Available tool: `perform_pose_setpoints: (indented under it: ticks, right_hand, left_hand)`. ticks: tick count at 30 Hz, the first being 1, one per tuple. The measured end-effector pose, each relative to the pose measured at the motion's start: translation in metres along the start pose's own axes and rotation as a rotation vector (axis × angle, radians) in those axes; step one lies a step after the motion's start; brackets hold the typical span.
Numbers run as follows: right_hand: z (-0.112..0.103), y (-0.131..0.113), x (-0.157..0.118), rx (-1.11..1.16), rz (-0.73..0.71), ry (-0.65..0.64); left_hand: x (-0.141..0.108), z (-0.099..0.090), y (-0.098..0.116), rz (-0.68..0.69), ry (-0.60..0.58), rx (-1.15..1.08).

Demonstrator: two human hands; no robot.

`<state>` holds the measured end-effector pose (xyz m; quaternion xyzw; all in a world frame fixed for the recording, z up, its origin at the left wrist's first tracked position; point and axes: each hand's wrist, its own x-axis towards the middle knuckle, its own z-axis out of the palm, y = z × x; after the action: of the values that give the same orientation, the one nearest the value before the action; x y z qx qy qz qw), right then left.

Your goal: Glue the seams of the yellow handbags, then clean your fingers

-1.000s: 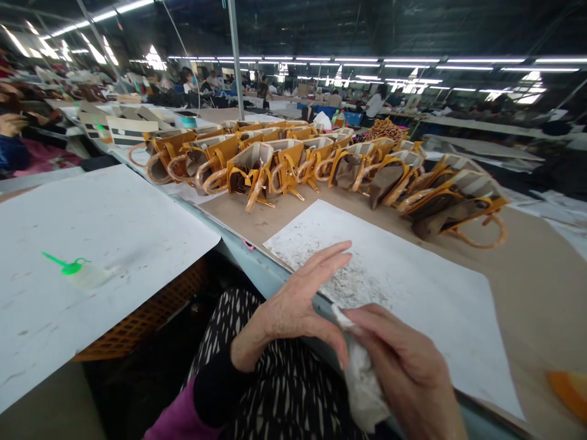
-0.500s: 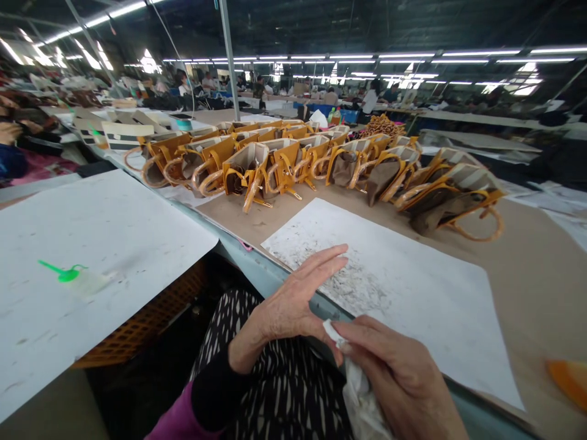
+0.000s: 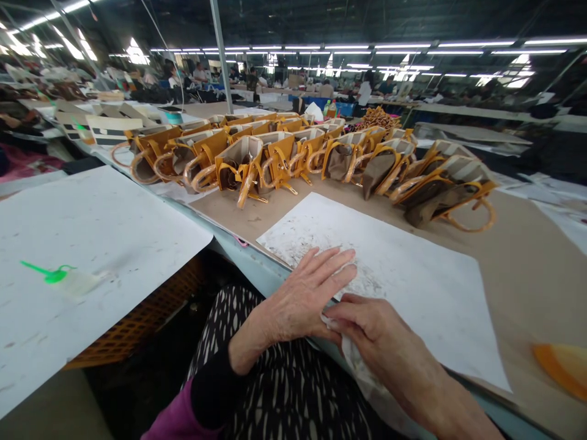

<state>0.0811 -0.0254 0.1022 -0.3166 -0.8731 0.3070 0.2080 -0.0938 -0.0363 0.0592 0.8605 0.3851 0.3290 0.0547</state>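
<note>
My left hand [image 3: 305, 296] is stretched out above the table edge, back of the hand up and fingers spread. My right hand [image 3: 383, 333] pinches a crumpled white cloth [image 3: 360, 363] between thumb and fingers. Part of the cloth touches my left hand near the base of the thumb, and the rest hangs down over my lap. Beyond both hands lies a white paper sheet [image 3: 426, 293], its near left part covered with dark smudges and bits.
Rows of yellow handbags [image 3: 238, 168] with wrapped handles stand behind the sheet on brown paper [image 3: 527, 269]. On a second white-covered table [image 3: 114, 226] at left lies a green-capped bottle [image 3: 76, 281]. An orange crate [image 3: 151, 321] sits beneath it. An orange piece [image 3: 562, 366] lies at right.
My right hand has moved up and closer to my left hand, bringing the cloth against it. The left fingers have spread further. The whole view has shifted slightly.
</note>
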Motion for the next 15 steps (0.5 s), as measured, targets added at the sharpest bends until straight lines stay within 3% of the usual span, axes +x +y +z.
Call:
perform_pose_setpoints:
  ticks: [3, 8, 11, 15]
  right_hand:
    - [0.006, 0.005, -0.015, -0.027, 0.022, -0.02]
    - [0.011, 0.016, -0.044, 0.037, 0.061, 0.168]
    - [0.005, 0.017, -0.044, 0.056, 0.017, 0.218]
    - [0.004, 0.007, -0.028, 0.004, -0.058, 0.154]
  left_hand:
    - [-0.004, -0.003, -0.007, -0.05, 0.077, -0.013]
    - [-0.007, -0.009, -0.014, -0.041, 0.137, 0.035]
    - [-0.004, -0.007, -0.01, -0.015, 0.125, 0.06]
    - [0.0, -0.007, -0.003, -0.005, 0.158, 0.111]
